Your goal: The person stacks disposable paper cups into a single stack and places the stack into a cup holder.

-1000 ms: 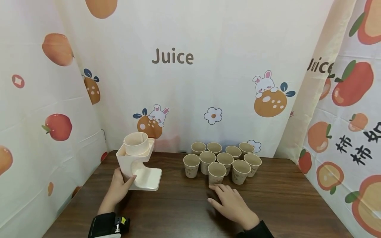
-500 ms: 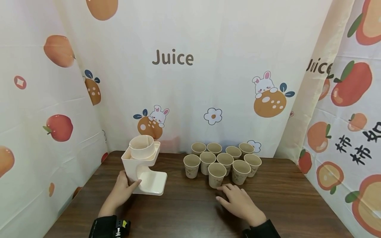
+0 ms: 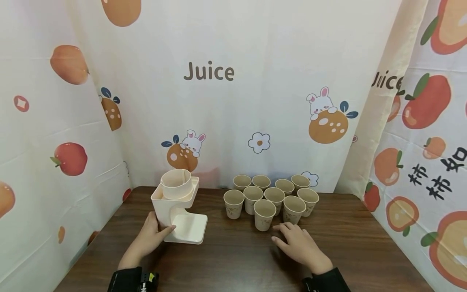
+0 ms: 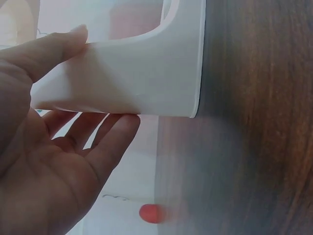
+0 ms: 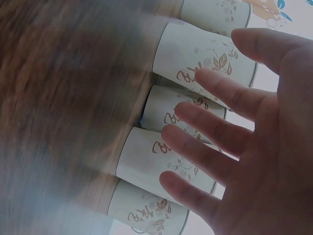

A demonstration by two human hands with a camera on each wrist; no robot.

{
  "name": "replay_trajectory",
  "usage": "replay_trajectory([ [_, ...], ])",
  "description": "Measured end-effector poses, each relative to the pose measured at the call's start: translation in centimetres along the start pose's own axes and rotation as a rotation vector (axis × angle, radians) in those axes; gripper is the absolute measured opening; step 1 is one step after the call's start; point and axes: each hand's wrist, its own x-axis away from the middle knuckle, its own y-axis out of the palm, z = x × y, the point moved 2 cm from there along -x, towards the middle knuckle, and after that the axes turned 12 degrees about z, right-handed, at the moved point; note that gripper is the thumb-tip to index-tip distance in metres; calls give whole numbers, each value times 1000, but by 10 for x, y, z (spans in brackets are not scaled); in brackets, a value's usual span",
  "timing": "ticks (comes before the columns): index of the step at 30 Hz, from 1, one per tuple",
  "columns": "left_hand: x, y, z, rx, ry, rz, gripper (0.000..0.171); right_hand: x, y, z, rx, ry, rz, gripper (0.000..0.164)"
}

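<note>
Two dark sleeves (image 3: 125,280) reach in over the near edge of one brown table (image 3: 226,265). The left hand (image 3: 147,239) pinches the one white stand (image 3: 164,211) by its column, thumb on one side and fingers on the other. The right hand (image 3: 299,245) holds nothing; its fingers are spread, just beside the nearest cups.

The stand is upright on the left of the table, glossy and off-white: a flat square foot (image 3: 191,228) juts right, the column curves up from it, and an open box-like top bears one round cylinder (image 3: 176,184). Whether the foot rests fully on the wood is hard to tell.

To the right of the stand, ten beige cups (image 3: 264,217) stand upright in a close cluster, mouths up, with brown leaf prints. Farthest back, a pale curtain (image 3: 233,109) carries printed fruit, two rabbits and "Juice".
</note>
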Motion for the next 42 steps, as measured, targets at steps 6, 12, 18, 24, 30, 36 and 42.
replay_trajectory([
  [6,1,-1,-1,-19,-3,-10,73,-1,0,2,-2,2,23,29],
  [12,4,-9,-1,-63,30,-58,79,-5,0,5,1,-21,103,27],
  [18,12,-22,4,-181,-8,-184,83,-7,-3,5,-16,-38,143,29],
  [24,18,-29,5,-234,-31,-203,58,-9,-5,4,-7,-77,204,27],
  [30,20,-29,10,-164,-76,-254,37,-12,-6,4,-2,-117,272,26],
  [36,21,-21,22,-49,-55,-329,30,-16,-7,4,-21,-145,331,24],
  [42,18,-7,33,59,-28,-409,33,-21,-7,3,-57,-163,371,20],
])
